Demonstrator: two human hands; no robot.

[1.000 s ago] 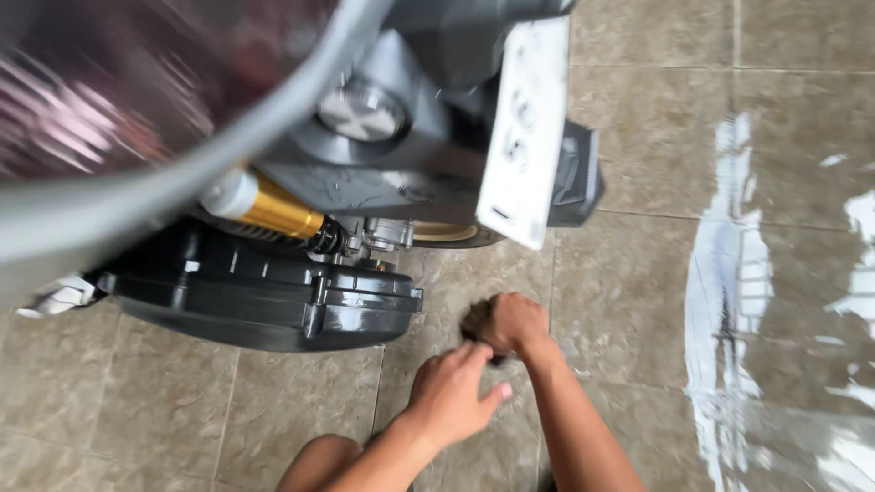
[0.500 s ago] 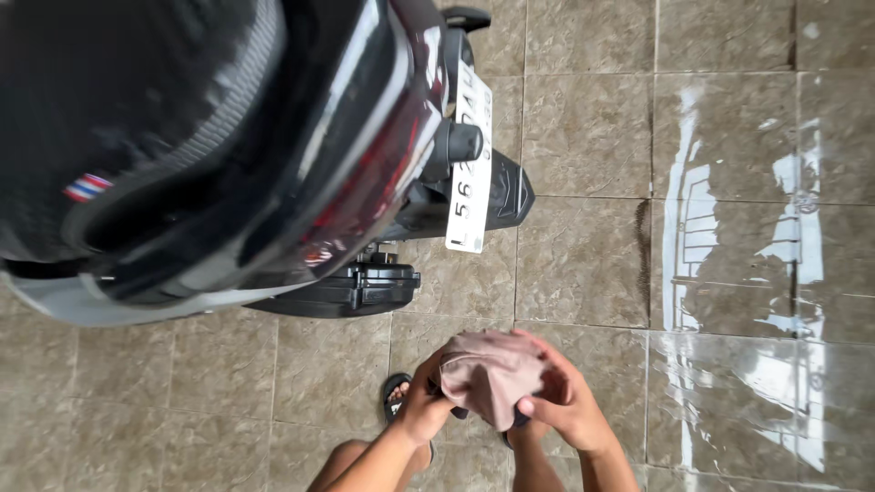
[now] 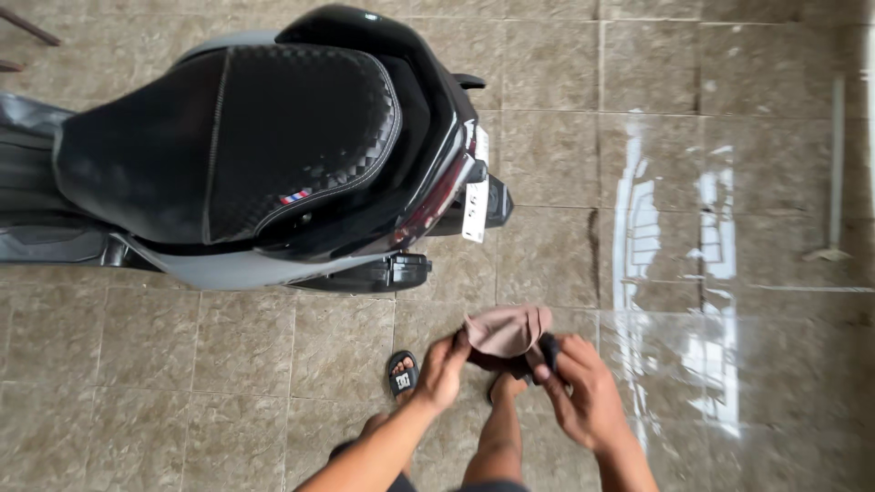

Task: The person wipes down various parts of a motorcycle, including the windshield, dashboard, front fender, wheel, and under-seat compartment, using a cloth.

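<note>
A crumpled pinkish-brown cloth [image 3: 506,331] is gripped by the left hand [image 3: 444,369] and right hand [image 3: 583,392], now spread wider than before beside the scooter [image 3: 255,155].

One black scooter with a quilted seat [image 3: 237,146], one crumpled pinkish-brown cloth [image 3: 506,330], two bare hands, left [image 3: 444,369] and right [image 3: 583,392], and one black sandal [image 3: 401,375] on the brown tiled floor [image 3: 228,364].
</note>
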